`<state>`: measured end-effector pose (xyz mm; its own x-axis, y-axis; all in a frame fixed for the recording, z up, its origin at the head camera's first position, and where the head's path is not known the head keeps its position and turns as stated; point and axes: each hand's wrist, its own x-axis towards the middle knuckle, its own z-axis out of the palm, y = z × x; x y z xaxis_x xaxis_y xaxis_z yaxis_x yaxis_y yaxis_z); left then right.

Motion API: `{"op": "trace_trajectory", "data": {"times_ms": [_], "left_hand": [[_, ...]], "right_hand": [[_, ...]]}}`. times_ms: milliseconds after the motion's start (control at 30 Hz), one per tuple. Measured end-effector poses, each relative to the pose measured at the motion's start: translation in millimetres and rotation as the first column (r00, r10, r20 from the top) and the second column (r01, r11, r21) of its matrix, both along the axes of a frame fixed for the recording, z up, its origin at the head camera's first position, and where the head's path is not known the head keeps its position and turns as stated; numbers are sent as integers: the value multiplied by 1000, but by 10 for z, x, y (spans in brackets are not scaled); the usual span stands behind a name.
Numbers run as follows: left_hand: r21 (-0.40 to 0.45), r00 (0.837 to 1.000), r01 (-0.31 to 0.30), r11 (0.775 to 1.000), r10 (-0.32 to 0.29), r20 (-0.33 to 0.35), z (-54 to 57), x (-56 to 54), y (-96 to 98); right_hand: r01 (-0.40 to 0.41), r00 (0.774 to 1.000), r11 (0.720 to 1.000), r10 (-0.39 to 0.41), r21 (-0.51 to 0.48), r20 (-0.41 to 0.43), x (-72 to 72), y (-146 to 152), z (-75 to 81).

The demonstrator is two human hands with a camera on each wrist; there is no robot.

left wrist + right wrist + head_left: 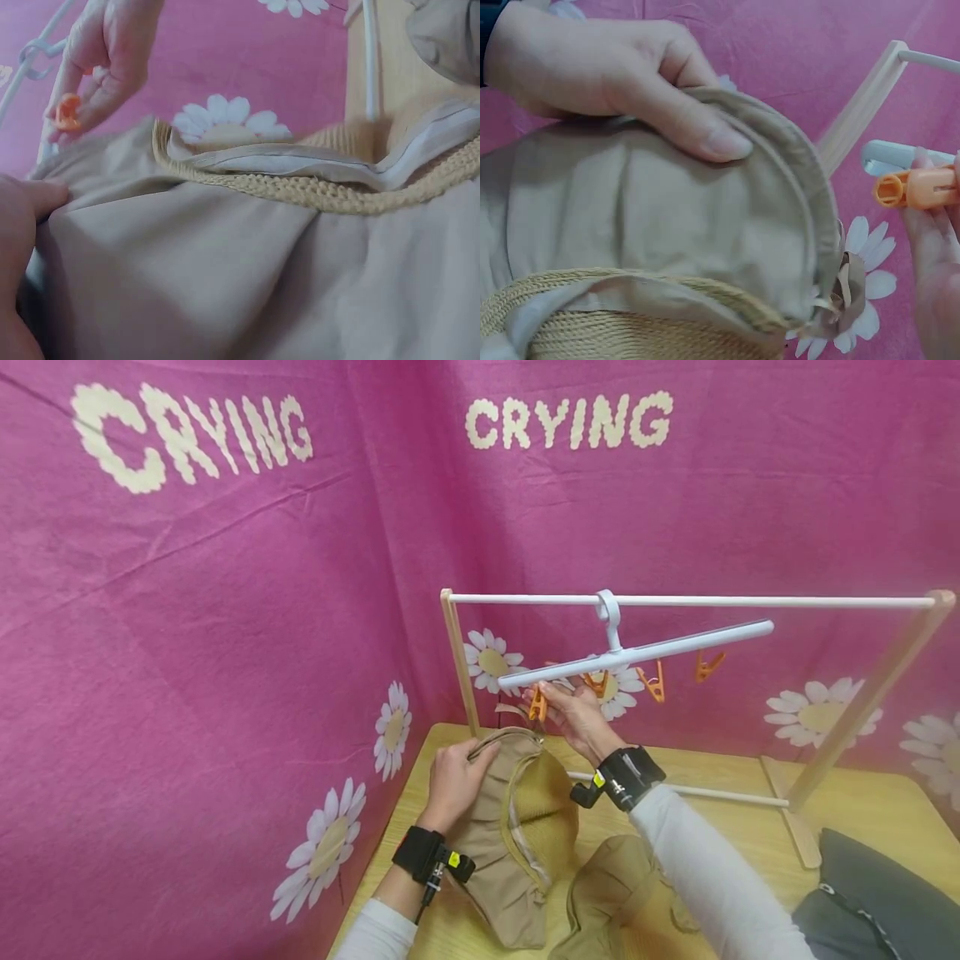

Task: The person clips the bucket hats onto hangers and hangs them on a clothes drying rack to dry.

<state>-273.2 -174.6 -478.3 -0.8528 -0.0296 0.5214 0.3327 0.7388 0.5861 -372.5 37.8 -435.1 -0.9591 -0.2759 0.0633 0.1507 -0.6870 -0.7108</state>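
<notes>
My left hand [459,781] pinches the fabric brim of a beige sun hat [495,827], thumb on the near face. The hat hangs tilted, its woven straw crown [551,814] facing right. My right hand [581,718] pinches an orange clip [537,703] at the low left end of a pale blue hanger [675,647]. In the right wrist view the clip [922,187] lies between the fingers, apart from the hat's brim edge [821,195]. The hanger tilts, its hook over a white rail [750,602].
More orange clips [654,683] hang along the hanger. The wooden-ended rack [870,702] stands on a light wood table [720,760]. Another beige cloth item [611,885] lies in front, and a dark grey item [892,893] at the right. Pink cloth [225,610] covers the walls.
</notes>
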Motion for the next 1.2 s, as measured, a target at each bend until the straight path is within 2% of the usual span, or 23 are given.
{"op": "trace_trajectory", "data": {"times_ms": [167, 467, 767, 1000, 1200], "left_hand": [[14, 1000, -3, 1000, 3, -20, 66, 10, 61], [38, 999, 9, 999, -8, -31, 121, 43, 182], [67, 999, -36, 997, 38, -36, 165, 28, 289], [77, 999, -35, 996, 37, -26, 204, 11, 334], [84, 999, -35, 996, 38, -37, 240, -8, 354]], "right_hand": [[52, 999, 999, -52, 14, -16, 35, -52, -6], [132, 991, 990, -131, 55, -15, 93, -113, 21], [159, 987, 987, -159, 22, -6, 126, -163, 55], [179, 984, 984, -179, 24, -23, 128, -178, 51], [204, 979, 972, -200, 113, -41, 133, -182, 44]]}}
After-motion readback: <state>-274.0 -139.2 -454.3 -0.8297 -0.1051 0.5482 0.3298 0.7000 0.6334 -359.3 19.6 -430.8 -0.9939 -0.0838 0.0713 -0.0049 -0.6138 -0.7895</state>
